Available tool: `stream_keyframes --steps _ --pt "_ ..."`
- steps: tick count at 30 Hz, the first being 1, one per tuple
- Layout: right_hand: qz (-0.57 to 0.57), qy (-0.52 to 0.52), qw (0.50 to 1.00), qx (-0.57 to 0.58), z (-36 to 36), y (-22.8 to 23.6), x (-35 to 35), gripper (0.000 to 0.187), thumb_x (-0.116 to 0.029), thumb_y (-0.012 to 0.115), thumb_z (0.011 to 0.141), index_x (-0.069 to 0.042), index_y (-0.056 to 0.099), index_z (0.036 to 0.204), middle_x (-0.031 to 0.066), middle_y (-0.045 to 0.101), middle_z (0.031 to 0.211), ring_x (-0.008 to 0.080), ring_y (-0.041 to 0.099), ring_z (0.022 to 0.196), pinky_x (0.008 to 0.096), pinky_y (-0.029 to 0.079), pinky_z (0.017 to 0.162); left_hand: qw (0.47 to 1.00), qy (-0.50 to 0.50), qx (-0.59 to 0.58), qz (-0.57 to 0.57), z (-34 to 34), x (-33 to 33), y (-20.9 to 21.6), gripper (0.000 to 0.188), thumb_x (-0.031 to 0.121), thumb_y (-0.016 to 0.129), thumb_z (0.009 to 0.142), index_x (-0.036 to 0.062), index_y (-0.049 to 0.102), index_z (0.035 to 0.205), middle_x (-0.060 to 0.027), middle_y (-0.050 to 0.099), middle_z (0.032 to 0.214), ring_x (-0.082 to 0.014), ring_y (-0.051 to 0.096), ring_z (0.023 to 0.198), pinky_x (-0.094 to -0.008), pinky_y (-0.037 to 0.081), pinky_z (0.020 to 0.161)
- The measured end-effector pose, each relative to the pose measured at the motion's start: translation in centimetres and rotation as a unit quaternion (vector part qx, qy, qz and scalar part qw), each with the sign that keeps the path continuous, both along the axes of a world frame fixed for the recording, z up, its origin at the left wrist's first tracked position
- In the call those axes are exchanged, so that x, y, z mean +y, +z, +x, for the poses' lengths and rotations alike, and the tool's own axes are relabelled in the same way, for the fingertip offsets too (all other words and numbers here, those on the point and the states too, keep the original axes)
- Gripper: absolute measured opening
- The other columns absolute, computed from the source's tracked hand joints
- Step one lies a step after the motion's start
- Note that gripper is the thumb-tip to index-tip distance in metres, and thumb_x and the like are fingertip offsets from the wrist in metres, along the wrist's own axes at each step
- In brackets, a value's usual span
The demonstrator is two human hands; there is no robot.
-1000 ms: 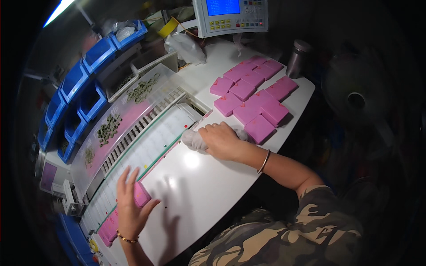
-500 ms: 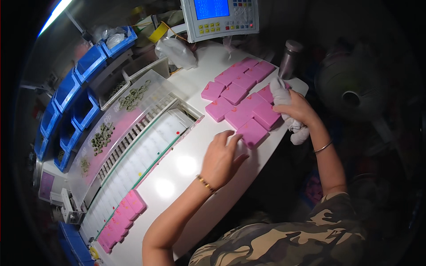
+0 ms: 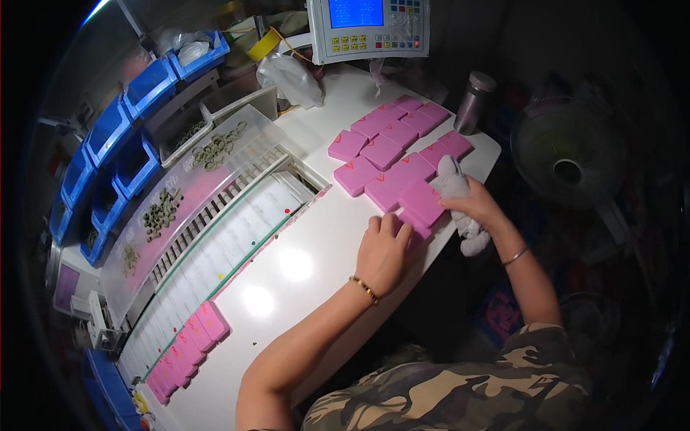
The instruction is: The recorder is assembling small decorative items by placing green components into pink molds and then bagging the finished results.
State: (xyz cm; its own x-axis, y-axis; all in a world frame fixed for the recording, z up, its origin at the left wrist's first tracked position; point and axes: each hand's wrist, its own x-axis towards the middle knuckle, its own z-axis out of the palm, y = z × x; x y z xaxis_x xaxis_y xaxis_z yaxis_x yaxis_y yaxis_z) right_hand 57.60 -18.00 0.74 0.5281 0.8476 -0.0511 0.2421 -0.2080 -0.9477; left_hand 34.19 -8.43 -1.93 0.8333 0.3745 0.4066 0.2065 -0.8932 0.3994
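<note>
In the head view we see our left hand [image 3: 386, 248] with curled fingers at the nearest pink block [image 3: 420, 205] of a cluster; the fingers overlap its edge, and we cannot tell whether they grip it or only touch it. Our right hand [image 3: 480, 205] is closed around a bunched grey-white cloth [image 3: 453, 185], just beside the same block at the right edge of the desk [image 3: 323, 237]. The cloth hides part of the block behind it, and the hand covers the middle of the cloth. The control panel [image 3: 370, 42] is cut off by the top edge. At the right, a round funnel-like thing [image 3: 546, 144] sinks into the dark, and we cannot make it out well.

Among the containers, a clear tray [image 3: 260, 133] holds three heaps of small green pieces [image 3: 162, 214], some of them rings. Behind it, a pale box [image 3: 244, 103] has more green bits, partly in shadow. Blue bins [image 3: 149, 85] curve along the left; the topmost holds crumpled clear plastic [image 3: 194, 52], while the lower ones are too dark to read. Below the desk edge, a dim blue basket [image 3: 480, 316] contains pink things, too blurred to tell apart.
</note>
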Motion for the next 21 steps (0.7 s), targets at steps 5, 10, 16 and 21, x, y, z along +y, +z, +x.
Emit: stream_keyframes --steps 5,10,16,21 --pt "-0.033 0.063 0.996 0.047 -6.7 0.2 -0.9 0.048 -0.013 0.082 0.073 -0.002 0.058 0.112 0.002 0.063 0.094 0.01 0.06 0.083 0.0274 0.05 0.078 0.999 0.029 -0.005 -0.024 -6.6 -0.8 0.8 0.047 0.025 0.082 0.067 0.0045 0.057 0.102 -0.0183 0.052 0.113 -0.0358 0.052 0.099 -0.0433 0.046 0.084" --pt "-0.055 0.107 0.987 -0.107 -10.9 0.1 2.9 0.057 -0.033 0.083 0.065 0.001 0.06 0.105 0.0155 0.069 0.095 0.0261 0.068 0.086 0.036 0.053 0.079 0.995 0.077 0.057 -0.032 -11.3 0.6 1.5 0.047 0.027 0.083 0.065 0.005 0.058 0.098 -0.0189 0.051 0.116 -0.0359 0.052 0.099 -0.0434 0.045 0.082" --pt "-0.02 0.143 0.989 0.03 -11.0 1.0 6.4 0.045 -0.025 0.082 0.069 0.001 0.063 0.101 0.0062 0.067 0.088 0.0148 0.063 0.079 0.0312 0.053 0.075 0.992 0.119 0.049 -0.009 -11.6 4.7 1.3 0.046 0.027 0.084 0.066 0.0084 0.061 0.101 -0.0155 0.053 0.12 -0.035 0.052 0.104 -0.0441 0.043 0.086" --pt "0.028 0.088 0.994 -0.063 -3.7 2.0 6.3 0.044 -0.022 0.081 0.071 0.003 0.062 0.102 0.0095 0.066 0.091 0.0162 0.063 0.081 0.0319 0.053 0.076 0.993 0.11 0.017 -0.027 -8.5 5.4 0.4 0.046 0.027 0.084 0.065 0.0102 0.062 0.101 -0.0147 0.054 0.12 -0.0341 0.051 0.108 -0.0432 0.043 0.087"
